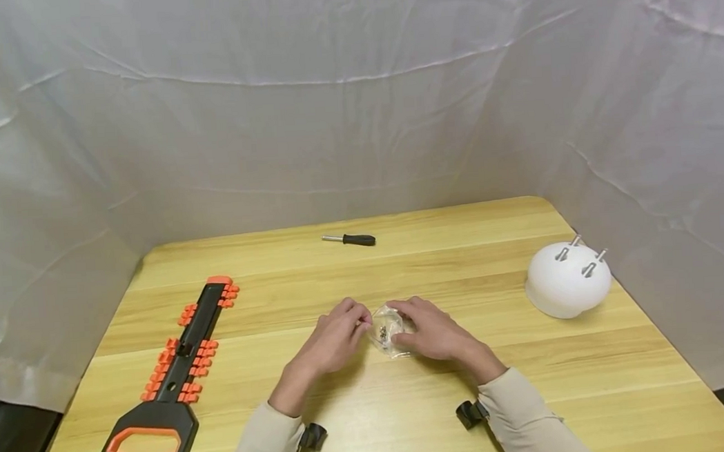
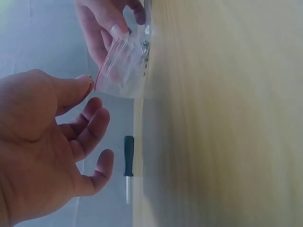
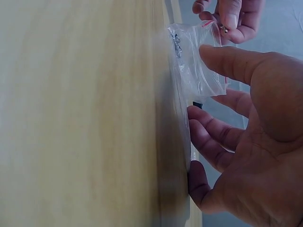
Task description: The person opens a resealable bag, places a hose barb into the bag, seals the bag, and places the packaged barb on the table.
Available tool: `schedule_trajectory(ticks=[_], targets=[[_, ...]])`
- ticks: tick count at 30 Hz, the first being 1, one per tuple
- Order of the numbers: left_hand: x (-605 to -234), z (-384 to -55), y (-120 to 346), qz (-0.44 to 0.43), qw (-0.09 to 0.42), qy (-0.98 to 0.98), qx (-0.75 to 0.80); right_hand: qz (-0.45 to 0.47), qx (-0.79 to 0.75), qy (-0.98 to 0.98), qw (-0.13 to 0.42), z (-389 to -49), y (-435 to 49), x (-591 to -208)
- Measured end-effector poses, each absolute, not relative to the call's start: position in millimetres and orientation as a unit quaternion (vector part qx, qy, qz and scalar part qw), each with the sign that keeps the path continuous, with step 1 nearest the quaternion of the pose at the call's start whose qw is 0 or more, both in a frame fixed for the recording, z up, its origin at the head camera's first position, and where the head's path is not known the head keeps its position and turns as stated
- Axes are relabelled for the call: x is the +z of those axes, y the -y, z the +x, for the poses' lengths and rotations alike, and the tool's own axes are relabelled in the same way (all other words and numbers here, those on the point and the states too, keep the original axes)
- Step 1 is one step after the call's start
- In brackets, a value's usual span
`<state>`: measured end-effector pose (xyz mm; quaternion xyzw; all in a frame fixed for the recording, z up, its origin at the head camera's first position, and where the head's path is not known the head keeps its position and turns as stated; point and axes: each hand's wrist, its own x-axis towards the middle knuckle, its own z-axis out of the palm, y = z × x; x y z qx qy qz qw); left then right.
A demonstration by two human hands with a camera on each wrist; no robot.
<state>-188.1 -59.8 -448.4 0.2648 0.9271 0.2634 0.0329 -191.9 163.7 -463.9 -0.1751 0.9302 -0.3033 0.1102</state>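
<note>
A small clear zip bag [image 1: 384, 331] with a red seal line stands on the table in front of me, several small screws [image 3: 176, 43] gathered in its bottom. My right hand [image 1: 433, 329] holds the bag, thumb on one side and fingers behind it. Beside the bag's mouth, my left hand [image 1: 334, 338] pinches a tiny brass-coloured piece [image 3: 224, 29], apparently a screw, between thumb and index finger. In the left wrist view the left hand's other fingers curl loosely, and only the tip of that piece shows at the thumb.
A black screwdriver [image 1: 358, 240] lies near the table's back edge. On the left is a black rack [image 1: 186, 354] with orange clips and a handle. A white rounded object [image 1: 567, 282] with metal bolts sits at the right. Pale fabric [image 1: 344, 130] hangs around the table.
</note>
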Motion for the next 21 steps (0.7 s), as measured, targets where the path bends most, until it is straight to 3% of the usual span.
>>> schedule_trajectory(ticks=[21], targets=[[-449, -188, 70, 0.224, 0.045, -0.932, 0.281, -0.172, -0.305, -0.93, 0.109, -191, -162, -464]])
